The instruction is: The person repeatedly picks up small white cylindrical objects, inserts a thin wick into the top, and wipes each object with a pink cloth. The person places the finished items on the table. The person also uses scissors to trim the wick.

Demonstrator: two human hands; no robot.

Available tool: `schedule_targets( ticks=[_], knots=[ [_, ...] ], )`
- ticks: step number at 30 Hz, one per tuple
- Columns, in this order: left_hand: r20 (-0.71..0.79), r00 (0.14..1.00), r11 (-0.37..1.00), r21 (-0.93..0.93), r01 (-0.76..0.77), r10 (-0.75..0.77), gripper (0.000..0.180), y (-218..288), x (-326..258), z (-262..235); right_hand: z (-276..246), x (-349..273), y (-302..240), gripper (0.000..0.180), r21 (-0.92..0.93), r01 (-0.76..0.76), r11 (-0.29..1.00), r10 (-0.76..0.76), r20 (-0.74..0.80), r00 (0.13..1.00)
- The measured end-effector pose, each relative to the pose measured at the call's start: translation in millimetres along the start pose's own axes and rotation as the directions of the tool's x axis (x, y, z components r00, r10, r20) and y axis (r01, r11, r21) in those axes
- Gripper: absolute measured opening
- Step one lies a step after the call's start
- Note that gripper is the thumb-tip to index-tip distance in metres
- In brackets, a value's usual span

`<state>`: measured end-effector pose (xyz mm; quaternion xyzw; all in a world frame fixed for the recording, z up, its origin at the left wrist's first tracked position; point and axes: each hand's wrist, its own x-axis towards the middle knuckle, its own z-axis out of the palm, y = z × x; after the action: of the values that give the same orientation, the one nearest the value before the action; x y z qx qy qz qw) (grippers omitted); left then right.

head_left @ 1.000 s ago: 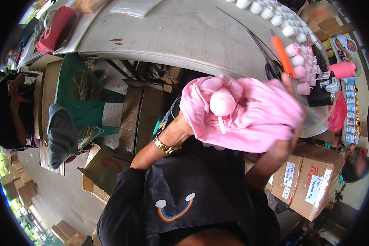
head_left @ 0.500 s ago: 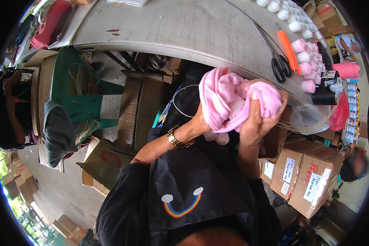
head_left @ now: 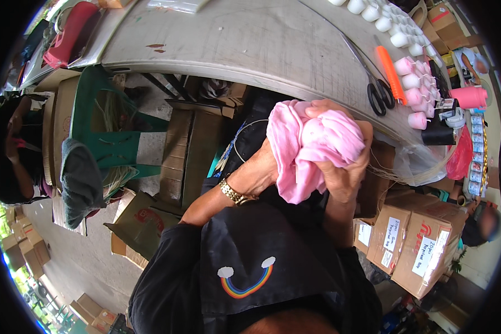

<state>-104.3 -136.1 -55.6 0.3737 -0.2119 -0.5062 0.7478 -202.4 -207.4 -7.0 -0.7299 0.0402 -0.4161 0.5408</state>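
Note:
A bunched pink cloth (head_left: 300, 147) is held in front of my chest, just off the near edge of the table. My right hand (head_left: 345, 175) wraps round its right side, thumb across the front and fingers over the top. On the other side, my left hand (head_left: 264, 167), with a gold watch on the wrist, grips the cloth from beneath; its fingers are mostly hidden by the folds. Whether the cloth has something inside it cannot be seen.
The grey table (head_left: 217, 44) carries black-handled scissors (head_left: 379, 96), an orange cutter (head_left: 392, 75), and rows of white (head_left: 398, 39) and pink candles (head_left: 411, 80). Cardboard boxes (head_left: 412, 239) stand at the right. At left are a green chair (head_left: 106, 145) and another person (head_left: 16, 150).
My hands have turned the cloth and shifted it slightly left and down. My right fingers now reach over its top, and the pale piece that showed below it is out of sight.

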Motion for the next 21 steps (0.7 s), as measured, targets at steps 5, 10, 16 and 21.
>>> schedule_targets(
  ticks=[5,10,16,21],
  knots=[
    [0.180,0.976,0.992,0.014,-0.125,0.121,0.059,0,3,-19,-9,-2,-3,0.038,0.130,-0.045,0.991,0.046,-0.007,0.999],
    [0.306,0.951,0.986,0.143,-0.088,0.041,0.080,-6,6,-31,-7,-7,-1,0.035,0.079,-0.045,0.996,0.058,-0.179,0.982],
    [0.289,0.953,0.939,0.295,-0.179,0.091,0.047,-8,16,-18,-16,-5,12,0.027,0.220,-0.299,0.928,0.355,-0.287,0.890],
    [0.116,0.993,0.980,0.196,0.016,-0.040,0.008,-8,26,-6,-22,2,5,0.043,0.016,-0.131,0.991,0.130,-0.258,0.957]
  ],
)
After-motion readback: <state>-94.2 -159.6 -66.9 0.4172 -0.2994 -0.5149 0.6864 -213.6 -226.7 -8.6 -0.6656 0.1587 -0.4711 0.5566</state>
